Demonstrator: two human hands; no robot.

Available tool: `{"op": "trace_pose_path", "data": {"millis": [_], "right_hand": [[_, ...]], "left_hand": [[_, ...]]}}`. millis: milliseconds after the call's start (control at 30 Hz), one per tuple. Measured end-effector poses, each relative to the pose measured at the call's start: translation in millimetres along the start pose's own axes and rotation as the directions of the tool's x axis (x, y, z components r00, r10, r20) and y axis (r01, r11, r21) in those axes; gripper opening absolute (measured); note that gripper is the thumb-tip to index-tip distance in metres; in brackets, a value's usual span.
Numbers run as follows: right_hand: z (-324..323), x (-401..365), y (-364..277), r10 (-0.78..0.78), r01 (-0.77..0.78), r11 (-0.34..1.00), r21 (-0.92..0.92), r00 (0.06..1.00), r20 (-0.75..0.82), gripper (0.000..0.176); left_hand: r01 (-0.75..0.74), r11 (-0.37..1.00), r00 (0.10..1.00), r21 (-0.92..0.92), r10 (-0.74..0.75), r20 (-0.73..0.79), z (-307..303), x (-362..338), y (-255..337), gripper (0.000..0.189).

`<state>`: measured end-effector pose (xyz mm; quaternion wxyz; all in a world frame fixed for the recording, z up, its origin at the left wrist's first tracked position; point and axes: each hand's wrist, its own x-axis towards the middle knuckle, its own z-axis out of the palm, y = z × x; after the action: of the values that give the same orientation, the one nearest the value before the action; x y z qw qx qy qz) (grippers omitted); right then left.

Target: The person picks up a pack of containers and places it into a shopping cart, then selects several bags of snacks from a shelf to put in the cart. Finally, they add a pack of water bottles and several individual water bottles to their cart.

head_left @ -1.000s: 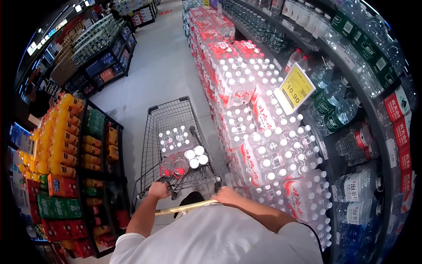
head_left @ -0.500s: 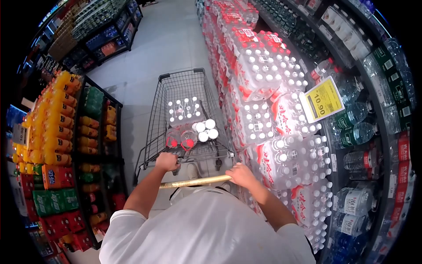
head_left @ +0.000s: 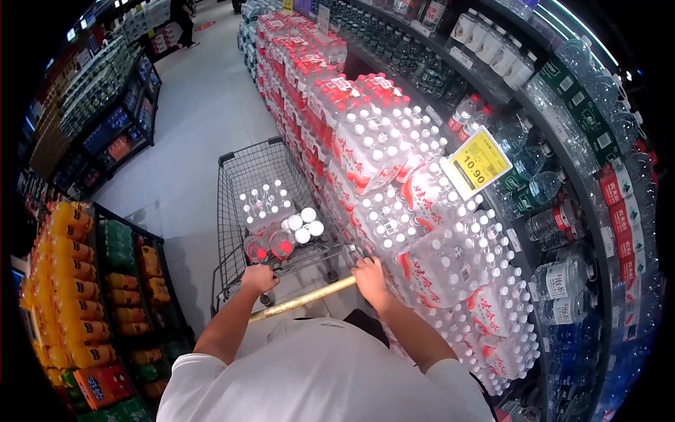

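Note:
A wire shopping cart stands ahead of me, its yellow handle crossing in front of my white shirt. My left hand is closed at the cart's left side, slightly forward of the handle; its forearm crosses over the bar. Around the handle's right end, the fingers of my right hand are wrapped. Inside the basket lie a shrink-wrapped pack of white-capped bottles, two large bottles with red caps and a group of white-topped containers.
Tall stacks of wrapped water bottles line the cart's right side, with a yellow price sign above. Shelves of bottles stand behind them. Orange drink bottles fill a rack at left. A person is far up the aisle floor.
My view has swung right, so the cart and handle appear farther left and more tilted. More of the far aisle shows, including a person. Both hands keep their hold.

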<state>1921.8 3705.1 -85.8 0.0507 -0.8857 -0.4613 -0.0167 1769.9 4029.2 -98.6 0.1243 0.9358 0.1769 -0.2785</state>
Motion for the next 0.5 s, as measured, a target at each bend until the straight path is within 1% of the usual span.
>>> {"op": "trace_pose_path", "data": {"millis": [167,267,400,433,500], "right_hand": [[-2.9,25.3,-7.0,-0.061,0.063,0.997,0.046,0.997,-0.052,0.015],[-4.6,42.9,-8.9,-0.088,0.088,0.995,0.039,0.996,-0.014,0.014],[3.6,66.8,-7.1,-0.110,0.113,0.990,0.090,0.993,-0.034,0.014],[6.1,73.4,-6.5,-0.099,0.098,0.991,0.090,0.995,0.007,0.014],[8.0,88.2,-2.4,-0.123,0.121,0.989,0.086,0.992,0.023,0.014]], "left_hand": [[0.005,1.000,1.000,0.025,-0.005,-0.005,-24.2,12.5,-18.6,0.042],[-0.016,0.998,1.000,0.066,0.017,-0.017,-27.9,28.6,-32.8,0.041],[-0.016,0.997,0.999,0.082,0.020,-0.049,-34.9,50.6,-48.1,0.041],[-0.026,0.996,0.997,0.084,0.031,-0.066,-37.5,56.3,-51.4,0.041],[0.000,0.997,0.997,0.073,0.006,-0.071,-46.5,65.5,-53.8,0.040]]}}
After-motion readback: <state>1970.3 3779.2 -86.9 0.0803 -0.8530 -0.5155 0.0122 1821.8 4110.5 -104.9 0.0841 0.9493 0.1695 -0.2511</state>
